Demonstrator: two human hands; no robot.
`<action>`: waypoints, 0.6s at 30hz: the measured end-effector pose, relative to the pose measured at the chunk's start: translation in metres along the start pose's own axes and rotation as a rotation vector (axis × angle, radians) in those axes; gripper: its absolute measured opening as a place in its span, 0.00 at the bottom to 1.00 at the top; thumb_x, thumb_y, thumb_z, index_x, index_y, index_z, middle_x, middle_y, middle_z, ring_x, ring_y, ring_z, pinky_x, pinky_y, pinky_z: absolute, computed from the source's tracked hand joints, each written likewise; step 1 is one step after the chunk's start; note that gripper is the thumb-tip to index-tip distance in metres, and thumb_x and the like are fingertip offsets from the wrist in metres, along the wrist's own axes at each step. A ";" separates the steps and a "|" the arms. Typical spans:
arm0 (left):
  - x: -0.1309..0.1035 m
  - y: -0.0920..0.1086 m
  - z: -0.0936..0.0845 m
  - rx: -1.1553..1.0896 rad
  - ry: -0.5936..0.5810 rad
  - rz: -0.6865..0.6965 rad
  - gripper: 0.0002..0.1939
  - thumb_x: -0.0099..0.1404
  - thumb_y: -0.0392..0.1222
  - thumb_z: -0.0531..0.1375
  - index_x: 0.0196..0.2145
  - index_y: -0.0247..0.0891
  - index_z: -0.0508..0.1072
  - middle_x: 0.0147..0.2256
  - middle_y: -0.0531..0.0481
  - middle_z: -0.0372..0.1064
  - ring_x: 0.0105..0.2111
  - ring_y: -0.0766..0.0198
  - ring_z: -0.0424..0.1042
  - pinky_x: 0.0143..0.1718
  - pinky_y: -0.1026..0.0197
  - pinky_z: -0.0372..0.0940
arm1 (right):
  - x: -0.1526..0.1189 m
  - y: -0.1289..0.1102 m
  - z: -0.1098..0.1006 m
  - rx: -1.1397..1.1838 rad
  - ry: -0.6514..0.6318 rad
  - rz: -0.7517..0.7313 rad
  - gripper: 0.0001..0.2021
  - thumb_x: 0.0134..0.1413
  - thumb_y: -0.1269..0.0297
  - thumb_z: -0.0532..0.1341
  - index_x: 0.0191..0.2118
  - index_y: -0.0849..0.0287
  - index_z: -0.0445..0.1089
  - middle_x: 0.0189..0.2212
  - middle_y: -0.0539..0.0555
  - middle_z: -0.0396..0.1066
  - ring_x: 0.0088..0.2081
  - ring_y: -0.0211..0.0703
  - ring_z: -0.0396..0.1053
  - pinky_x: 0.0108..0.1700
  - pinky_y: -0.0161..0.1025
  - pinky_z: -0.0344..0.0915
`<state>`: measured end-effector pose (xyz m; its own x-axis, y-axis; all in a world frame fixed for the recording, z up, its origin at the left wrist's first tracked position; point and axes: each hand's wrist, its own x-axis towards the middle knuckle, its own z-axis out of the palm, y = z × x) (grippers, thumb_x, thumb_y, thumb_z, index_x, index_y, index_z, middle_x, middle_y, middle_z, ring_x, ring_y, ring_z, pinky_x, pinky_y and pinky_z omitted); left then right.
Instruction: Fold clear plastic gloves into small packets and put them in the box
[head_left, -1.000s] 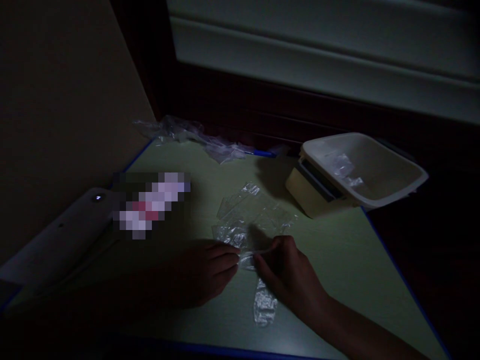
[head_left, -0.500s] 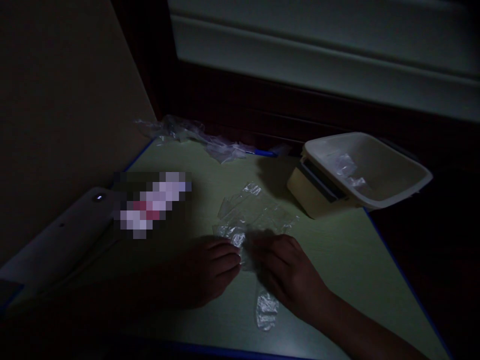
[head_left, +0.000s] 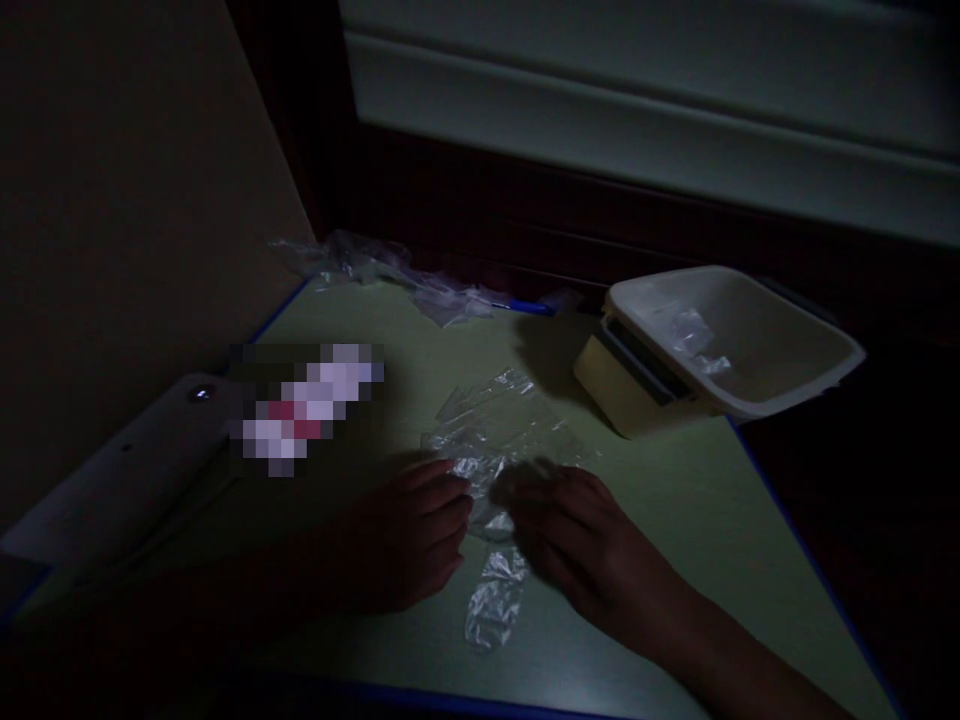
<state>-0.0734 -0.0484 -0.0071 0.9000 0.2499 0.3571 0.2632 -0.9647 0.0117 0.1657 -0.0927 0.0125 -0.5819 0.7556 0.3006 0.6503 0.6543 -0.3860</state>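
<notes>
Between left hand (head_left: 420,535) and right hand (head_left: 581,540), plastic film (head_left: 486,500) (clear), crinkled

One head camera looks forward and down from above and behind the left hand (head_left: 424,535) and right hand (head_left: 585,540), near enough to show the tabletop (head_left: 697,510) around both.

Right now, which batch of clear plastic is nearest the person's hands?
The crinkled plastic spread between the left hand and right hand. The others lie farther off: the heap at the far edge of the table and the scraps inside the tub.
</notes>
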 end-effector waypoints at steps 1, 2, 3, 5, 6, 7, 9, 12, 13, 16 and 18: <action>-0.001 0.000 0.000 0.011 0.013 -0.006 0.11 0.67 0.36 0.53 0.32 0.32 0.74 0.40 0.45 0.73 0.47 0.56 0.68 0.59 0.48 0.54 | -0.001 0.000 -0.003 0.025 -0.020 0.000 0.11 0.59 0.73 0.56 0.46 0.59 0.69 0.42 0.57 0.73 0.44 0.46 0.69 0.50 0.51 0.63; -0.001 -0.001 -0.001 0.018 0.022 -0.011 0.11 0.67 0.36 0.53 0.32 0.32 0.74 0.41 0.44 0.73 0.47 0.56 0.68 0.59 0.48 0.54 | -0.003 0.000 -0.006 0.040 -0.044 -0.006 0.11 0.59 0.73 0.57 0.46 0.58 0.69 0.43 0.57 0.72 0.45 0.46 0.69 0.50 0.50 0.64; -0.001 -0.001 -0.001 0.019 0.028 -0.014 0.10 0.67 0.35 0.53 0.34 0.32 0.74 0.41 0.44 0.73 0.47 0.56 0.68 0.58 0.48 0.54 | -0.004 0.000 -0.008 0.047 -0.068 -0.019 0.11 0.58 0.74 0.57 0.47 0.58 0.69 0.43 0.57 0.72 0.46 0.47 0.68 0.50 0.50 0.64; 0.000 -0.001 -0.001 -0.006 0.035 -0.004 0.11 0.67 0.36 0.52 0.38 0.31 0.74 0.42 0.43 0.73 0.47 0.56 0.68 0.57 0.50 0.56 | -0.005 -0.003 -0.010 0.034 -0.107 -0.043 0.11 0.59 0.74 0.57 0.47 0.59 0.68 0.43 0.57 0.71 0.46 0.48 0.67 0.49 0.49 0.64; 0.001 -0.001 0.000 -0.029 0.034 0.008 0.12 0.68 0.36 0.51 0.40 0.30 0.73 0.43 0.43 0.73 0.47 0.56 0.68 0.56 0.52 0.58 | -0.005 -0.004 -0.010 0.016 -0.116 -0.053 0.11 0.59 0.74 0.57 0.46 0.60 0.68 0.43 0.57 0.71 0.46 0.48 0.67 0.48 0.49 0.64; 0.002 -0.001 0.000 -0.053 0.029 0.020 0.13 0.68 0.37 0.51 0.42 0.29 0.72 0.44 0.43 0.72 0.48 0.56 0.67 0.55 0.53 0.59 | -0.005 -0.005 -0.010 -0.007 -0.115 -0.063 0.10 0.60 0.74 0.56 0.46 0.61 0.69 0.43 0.57 0.71 0.45 0.49 0.67 0.47 0.49 0.65; 0.003 0.000 0.002 -0.093 0.026 0.042 0.14 0.69 0.39 0.51 0.44 0.28 0.72 0.44 0.44 0.72 0.48 0.57 0.67 0.53 0.55 0.61 | -0.005 -0.006 -0.008 -0.063 -0.099 -0.085 0.09 0.61 0.74 0.55 0.44 0.62 0.69 0.41 0.58 0.72 0.44 0.49 0.67 0.46 0.49 0.65; 0.004 0.001 0.003 -0.117 0.016 0.047 0.13 0.68 0.39 0.52 0.42 0.28 0.73 0.43 0.44 0.73 0.47 0.56 0.68 0.51 0.56 0.63 | -0.005 -0.005 -0.005 -0.135 -0.065 -0.123 0.09 0.62 0.74 0.53 0.42 0.62 0.70 0.40 0.57 0.72 0.42 0.47 0.67 0.46 0.48 0.65; 0.003 0.001 0.003 -0.121 0.012 0.047 0.12 0.68 0.39 0.53 0.41 0.29 0.73 0.43 0.44 0.73 0.48 0.56 0.68 0.51 0.56 0.63 | -0.005 -0.004 -0.005 -0.152 -0.058 -0.136 0.09 0.63 0.74 0.53 0.42 0.63 0.70 0.40 0.57 0.72 0.42 0.47 0.67 0.47 0.48 0.65; 0.003 0.001 0.004 -0.123 0.007 0.045 0.11 0.67 0.38 0.53 0.39 0.30 0.73 0.43 0.45 0.73 0.48 0.56 0.68 0.51 0.55 0.64 | -0.006 -0.001 -0.003 -0.188 -0.024 -0.181 0.08 0.63 0.73 0.54 0.40 0.63 0.71 0.38 0.57 0.73 0.42 0.46 0.67 0.48 0.47 0.64; 0.003 0.001 0.004 -0.120 0.010 0.038 0.11 0.67 0.38 0.53 0.41 0.31 0.73 0.44 0.45 0.73 0.48 0.57 0.68 0.50 0.55 0.65 | -0.006 0.000 -0.002 -0.218 0.009 -0.214 0.08 0.63 0.72 0.54 0.37 0.63 0.71 0.35 0.55 0.72 0.39 0.44 0.67 0.48 0.47 0.64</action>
<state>-0.0692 -0.0482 -0.0103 0.9047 0.2131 0.3689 0.1854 -0.9765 0.1094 0.1703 -0.0970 0.0123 -0.7137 0.5992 0.3628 0.6030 0.7891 -0.1171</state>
